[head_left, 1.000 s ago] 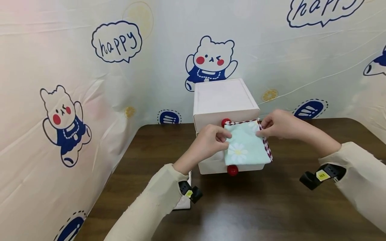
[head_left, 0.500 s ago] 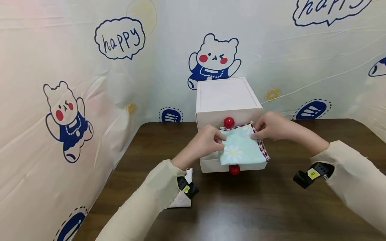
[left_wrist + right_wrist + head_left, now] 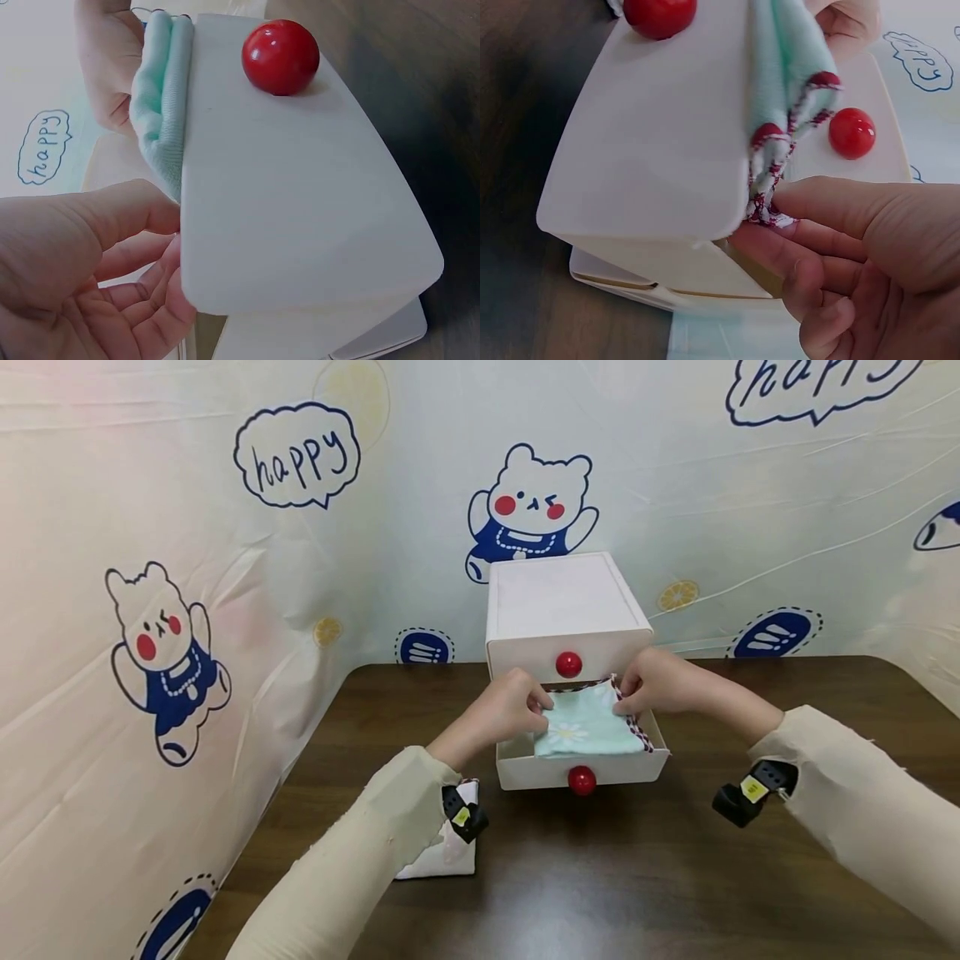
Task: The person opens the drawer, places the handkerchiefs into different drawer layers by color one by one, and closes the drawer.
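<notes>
The folded mint-green towel (image 3: pixel 588 724) sits in the mouth of the pulled-out lower drawer (image 3: pixel 622 768), its near edge along the front panel; contact with the drawer floor cannot be confirmed. Left hand (image 3: pixel 501 708), at the towel's nine o'clock: thumb and fingers pinch that edge, tips partly hidden. Right hand (image 3: pixel 656 683), at two o'clock: thumb and fingers pinch the dark-red checked trim (image 3: pixel 639 732). Handling, as judged: light, soft, floppy, neither slippery nor fragile; layers may slide apart, so hold opposite edges through all plies. Orientation: folded edge faces six o'clock; trim lines the twelve and three o'clock sides. The longer axis appears to run nine to three, though foreshortening leaves this uncertain.
</notes>
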`<act>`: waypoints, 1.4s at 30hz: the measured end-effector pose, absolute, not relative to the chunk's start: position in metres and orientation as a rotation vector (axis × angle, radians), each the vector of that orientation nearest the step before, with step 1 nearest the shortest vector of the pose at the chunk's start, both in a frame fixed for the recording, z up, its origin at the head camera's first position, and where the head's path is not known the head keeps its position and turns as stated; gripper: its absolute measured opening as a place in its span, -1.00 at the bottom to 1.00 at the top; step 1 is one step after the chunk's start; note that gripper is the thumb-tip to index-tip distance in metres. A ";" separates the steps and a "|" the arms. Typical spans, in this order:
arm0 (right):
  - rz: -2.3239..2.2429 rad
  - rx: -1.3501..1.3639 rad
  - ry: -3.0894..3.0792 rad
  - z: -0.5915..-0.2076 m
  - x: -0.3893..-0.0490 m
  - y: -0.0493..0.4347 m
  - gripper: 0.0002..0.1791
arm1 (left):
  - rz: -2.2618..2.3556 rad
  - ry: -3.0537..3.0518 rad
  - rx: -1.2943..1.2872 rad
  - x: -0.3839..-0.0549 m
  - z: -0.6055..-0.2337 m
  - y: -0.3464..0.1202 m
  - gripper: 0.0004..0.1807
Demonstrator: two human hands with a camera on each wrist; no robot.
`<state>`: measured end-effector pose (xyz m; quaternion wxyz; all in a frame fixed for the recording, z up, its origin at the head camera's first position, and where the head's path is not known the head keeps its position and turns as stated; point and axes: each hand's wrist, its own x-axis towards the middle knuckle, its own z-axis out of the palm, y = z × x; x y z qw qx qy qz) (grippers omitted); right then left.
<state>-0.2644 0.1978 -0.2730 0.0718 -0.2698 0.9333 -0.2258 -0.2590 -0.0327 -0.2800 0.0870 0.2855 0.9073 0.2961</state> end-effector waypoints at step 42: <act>-0.664 -0.643 2.724 -0.266 -0.276 0.176 -0.84 | 0.273 2.844 1.070 -0.279 -0.267 -0.014 -0.79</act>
